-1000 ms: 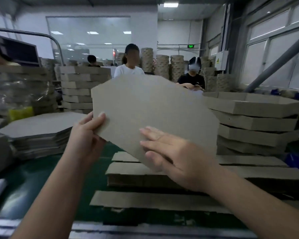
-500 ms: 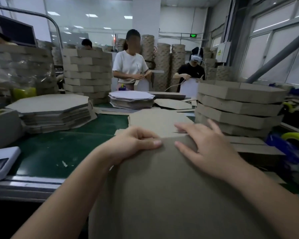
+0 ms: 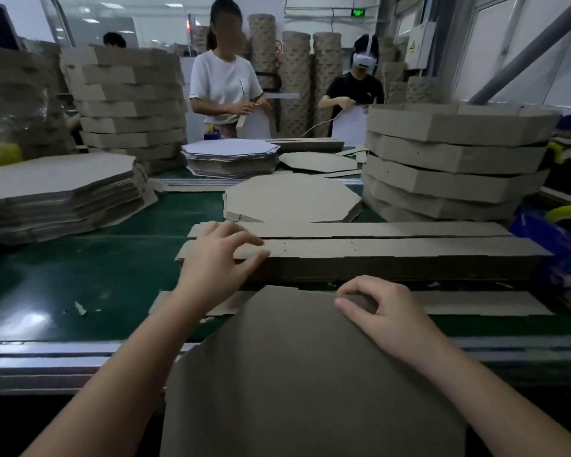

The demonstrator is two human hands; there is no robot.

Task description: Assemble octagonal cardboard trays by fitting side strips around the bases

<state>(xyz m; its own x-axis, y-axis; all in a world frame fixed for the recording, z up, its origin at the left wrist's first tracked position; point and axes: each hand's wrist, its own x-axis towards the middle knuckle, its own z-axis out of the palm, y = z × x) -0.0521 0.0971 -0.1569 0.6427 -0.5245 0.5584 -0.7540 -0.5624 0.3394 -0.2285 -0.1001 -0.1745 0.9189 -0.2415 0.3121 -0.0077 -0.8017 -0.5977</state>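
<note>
**Cardboard workshop:** a person's hands work at a green counter (image 3: 80, 258).

The right hand (image 3: 388, 313) pinches the far edge of a large octagonal base (image 3: 310, 390), with the thumb on the upper face and the fingers curled over the rim. The base fills the frame from 6 o'clock up to the centre. Its far edge lies over the counter, and its near part hangs past the counter's front rail toward the person.

The left hand (image 3: 220, 258), at 11 o'clock from the right, rests with fingers spread wide on the left end of the stacked side strips (image 3: 393, 257), the thumb against the stack's near edge. That stack runs across the counter just beyond the base, and a second row of strips (image 3: 376, 229) touches it behind. A single strip (image 3: 482, 303) lies flat under the base's far edge and stretches toward 3 o'clock.

A low pile of loose bases (image 3: 290, 199) sits at 12 o'clock. At 9 o'clock is a thick stack of flat bases (image 3: 56, 183), and at 2 o'clock a tower of finished trays (image 3: 452, 153). Behind the loose bases lies a pile of white-faced sheets (image 3: 231, 148).

Two more workers stand across the counter, each with board in hand. One wears a white T-shirt (image 3: 223, 80); the other, at 1 o'clock, wears black (image 3: 360, 89).
</note>
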